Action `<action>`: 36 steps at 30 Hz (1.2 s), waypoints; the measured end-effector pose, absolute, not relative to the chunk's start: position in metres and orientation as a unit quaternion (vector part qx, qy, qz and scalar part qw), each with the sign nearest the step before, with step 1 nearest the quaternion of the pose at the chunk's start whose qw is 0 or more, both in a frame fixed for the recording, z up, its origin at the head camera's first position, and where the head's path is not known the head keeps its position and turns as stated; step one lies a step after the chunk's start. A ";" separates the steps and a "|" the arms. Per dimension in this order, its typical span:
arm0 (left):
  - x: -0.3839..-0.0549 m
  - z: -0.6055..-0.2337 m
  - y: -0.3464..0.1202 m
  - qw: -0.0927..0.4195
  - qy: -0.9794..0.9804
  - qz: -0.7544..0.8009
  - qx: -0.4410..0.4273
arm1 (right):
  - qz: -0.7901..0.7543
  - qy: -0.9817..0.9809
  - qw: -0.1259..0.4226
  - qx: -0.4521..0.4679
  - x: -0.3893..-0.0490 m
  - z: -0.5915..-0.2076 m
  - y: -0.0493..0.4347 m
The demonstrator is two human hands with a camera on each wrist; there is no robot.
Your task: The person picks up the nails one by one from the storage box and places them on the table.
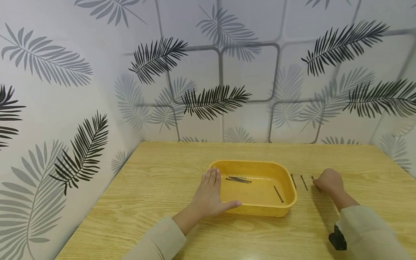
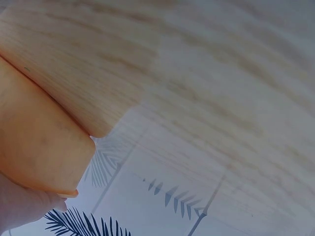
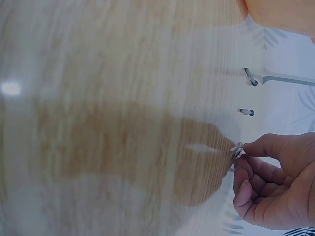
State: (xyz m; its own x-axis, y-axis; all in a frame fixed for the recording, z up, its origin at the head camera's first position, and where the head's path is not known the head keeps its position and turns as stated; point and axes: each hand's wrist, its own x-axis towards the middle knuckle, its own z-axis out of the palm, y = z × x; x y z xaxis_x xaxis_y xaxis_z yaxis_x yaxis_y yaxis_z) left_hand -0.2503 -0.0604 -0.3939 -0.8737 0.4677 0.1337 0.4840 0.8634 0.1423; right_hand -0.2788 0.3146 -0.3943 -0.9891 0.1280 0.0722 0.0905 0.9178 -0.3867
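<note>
A yellow plastic tray (image 1: 260, 210) stands on the table. My left hand (image 1: 208, 195) rests on its left end, fingers straight along the rim and thumb on the front edge. Several dark nails (image 1: 238, 180) lie in the tray's left part, and a single nail (image 1: 278, 194) lies near its right end. To the right of the tray, my right hand (image 1: 329, 181) pinches a nail (image 3: 237, 151) between thumb and fingertips at the tabletop. Two more nails lie in a row between that hand and the tray, one nail (image 1: 304, 183) nearer the hand, the other nail (image 1: 294, 181) beside the tray wall.
The wood-grain table (image 1: 146, 202) meets a leaf-patterned wall (image 1: 201, 126) at its back edge and another wall on the left. A dark object (image 1: 338, 238) shows under the right sleeve (image 1: 367, 231). In the left wrist view, the tray's side (image 2: 44, 132) stands at left.
</note>
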 end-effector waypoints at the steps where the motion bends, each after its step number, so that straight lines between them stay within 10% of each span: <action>1: -0.250 -0.394 -0.060 0.047 -0.964 -0.086 -0.247 | 0.193 -0.978 0.048 -0.057 -0.279 -0.394 0.315; 36: -0.251 -0.395 -0.060 0.051 -0.963 -0.092 -0.250 | 0.246 -0.964 0.099 -0.037 -0.275 -0.374 0.297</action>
